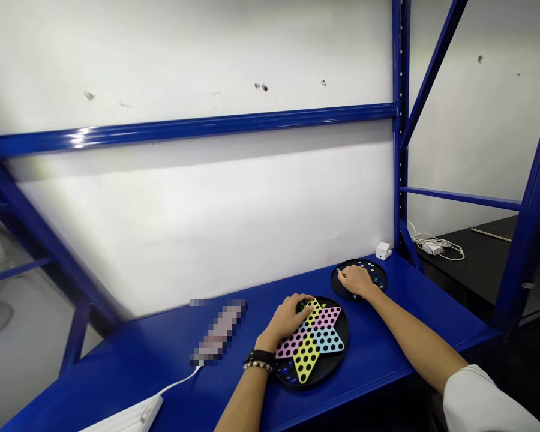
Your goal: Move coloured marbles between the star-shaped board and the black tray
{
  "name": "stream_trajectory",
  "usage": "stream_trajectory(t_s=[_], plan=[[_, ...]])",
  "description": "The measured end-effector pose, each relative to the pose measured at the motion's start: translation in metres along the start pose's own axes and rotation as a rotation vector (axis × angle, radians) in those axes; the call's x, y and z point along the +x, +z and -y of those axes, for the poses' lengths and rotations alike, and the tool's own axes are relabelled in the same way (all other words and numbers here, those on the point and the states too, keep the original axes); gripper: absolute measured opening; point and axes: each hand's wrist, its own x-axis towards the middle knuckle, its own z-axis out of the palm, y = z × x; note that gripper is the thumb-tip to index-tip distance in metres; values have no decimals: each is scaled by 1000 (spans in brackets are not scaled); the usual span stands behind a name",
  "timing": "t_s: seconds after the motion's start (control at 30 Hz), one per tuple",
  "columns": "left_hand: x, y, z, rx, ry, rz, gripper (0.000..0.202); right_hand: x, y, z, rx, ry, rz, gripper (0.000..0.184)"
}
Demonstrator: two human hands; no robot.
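A round black Chinese checkers board (317, 342) with a pink, yellow and light-blue star lies on the blue bench (162, 354). My left hand (288, 318) rests on the board's upper-left point, fingers curled over some dark marbles there. My right hand (355, 281) reaches into a round black tray (378, 273) behind the board, fingers down among small blue and green marbles. Whether either hand grips a marble is hidden. Several blue marbles (284, 372) sit along the board's lower rim.
A blurred pinkish object (218, 333) lies left of the board. A white power strip with its cable (135, 414) sits at the front left. A small white box (383, 251) stands by the blue rack post. A black table (477, 258) with white cables is at the right.
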Motion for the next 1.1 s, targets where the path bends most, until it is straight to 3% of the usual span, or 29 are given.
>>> stream_trajectory(t_s=[0.17, 0.3, 0.37, 0.5, 0.57, 0.83, 1.0, 1.1], plan=[[0, -1, -3, 6, -11, -6, 45, 0, 4, -19, -43, 51, 39, 30], [1, 0, -1, 17, -6, -13, 43, -6, 2, -8, -55, 17, -84, 30], [1, 1, 0, 24, -4, -15, 44, -10, 1, 3, 20, -71, -95, 29], [1, 2, 2, 24, 14, -21, 44, -22, 4, 27, 221, -394, 87, 22], [1, 2, 2, 21, 29, -26, 44, -26, 8, 36, 211, -463, 114, 20], [3, 3, 5, 25, 17, -19, 46, -35, 7, 43, 222, -413, 168, 25], [4, 5, 7, 36, 38, -22, 47, -39, 10, 49, 228, -427, 52, 27], [3, 4, 5, 35, 30, -21, 47, -38, 13, 51, 191, -440, 55, 27]])
